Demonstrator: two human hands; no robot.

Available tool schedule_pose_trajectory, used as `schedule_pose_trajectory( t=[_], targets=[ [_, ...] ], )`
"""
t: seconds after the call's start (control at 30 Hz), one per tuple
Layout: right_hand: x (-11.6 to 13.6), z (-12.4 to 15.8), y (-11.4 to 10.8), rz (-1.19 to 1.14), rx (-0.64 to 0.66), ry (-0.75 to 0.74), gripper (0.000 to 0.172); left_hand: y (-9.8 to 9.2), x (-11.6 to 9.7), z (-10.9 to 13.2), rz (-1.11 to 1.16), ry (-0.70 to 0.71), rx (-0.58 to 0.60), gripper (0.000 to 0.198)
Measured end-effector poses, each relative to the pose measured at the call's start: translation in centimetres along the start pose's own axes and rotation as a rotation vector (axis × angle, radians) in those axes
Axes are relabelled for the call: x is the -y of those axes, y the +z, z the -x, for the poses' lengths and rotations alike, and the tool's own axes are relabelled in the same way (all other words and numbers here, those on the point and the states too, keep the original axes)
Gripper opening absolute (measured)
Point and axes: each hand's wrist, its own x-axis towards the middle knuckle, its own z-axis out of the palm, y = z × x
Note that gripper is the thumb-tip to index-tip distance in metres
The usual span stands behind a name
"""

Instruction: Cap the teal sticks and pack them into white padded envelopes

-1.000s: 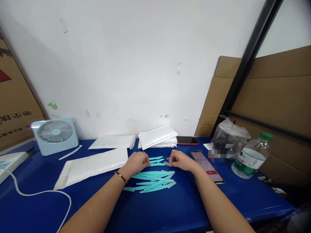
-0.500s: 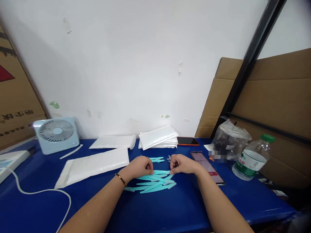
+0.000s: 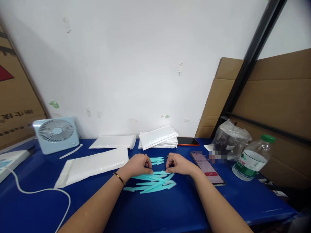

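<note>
A loose pile of slim teal eyebrow razors (image 3: 157,187) lies on the blue table in front of me. My left hand (image 3: 139,164) is pinched at the pile's upper left edge, at one end of a top razor. At the other end, the thumb and fingers of my right hand (image 3: 179,163) are closed together on the same razor (image 3: 159,172). My fingertips partly cover both of its ends. Just beyond, between the hands, a few more teal razors (image 3: 156,160) lie side by side. A small grey piece is mostly hidden behind my right fingers.
White padded mailers (image 3: 157,137) are stacked by the wall, with another long mailer (image 3: 97,163) at left. A blue fan (image 3: 57,134) stands far left, near a white cable (image 3: 48,190). To the right are a phone (image 3: 207,170), another phone (image 3: 188,141), a bottle (image 3: 252,158) and a bagged cup (image 3: 230,137).
Both hands have shifted slightly left, the right a little more, so the gap between them is narrower. The razor between them moved left too. The pile below looks almost unchanged.
</note>
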Motion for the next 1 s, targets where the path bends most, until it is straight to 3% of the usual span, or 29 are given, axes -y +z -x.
schedule_pose_trajectory(
  t=[0.2,0.47,0.63,0.8,0.93,1.0],
  targets=[
    [0.7,0.0,0.3,0.011,0.082,-0.015,0.015,0.6,-1.1,-0.2,-0.023,-0.048,0.061,0.016],
    [-0.3,-0.1,-0.4,-0.013,-0.082,0.002,0.013,0.0,-0.1,-1.0,-0.131,-0.028,-0.103,0.015],
    [-0.8,0.0,-0.8,-0.030,-0.093,-0.005,0.011,-0.2,0.7,-0.9,-0.144,-0.043,-0.099,0.015],
    [-2.3,0.1,-1.2,-0.008,-0.108,0.095,0.010,-0.4,1.6,-0.9,-0.130,-0.094,-0.083,0.014],
    [-2.5,0.3,-1.3,0.015,-0.179,0.147,0.010,-0.5,1.1,-0.6,-0.108,-0.125,-0.115,0.020],
    [-1.8,0.5,-1.4,-0.018,-0.159,0.112,0.014,-0.6,0.5,-0.2,-0.047,-0.075,-0.054,0.028]
  ],
)
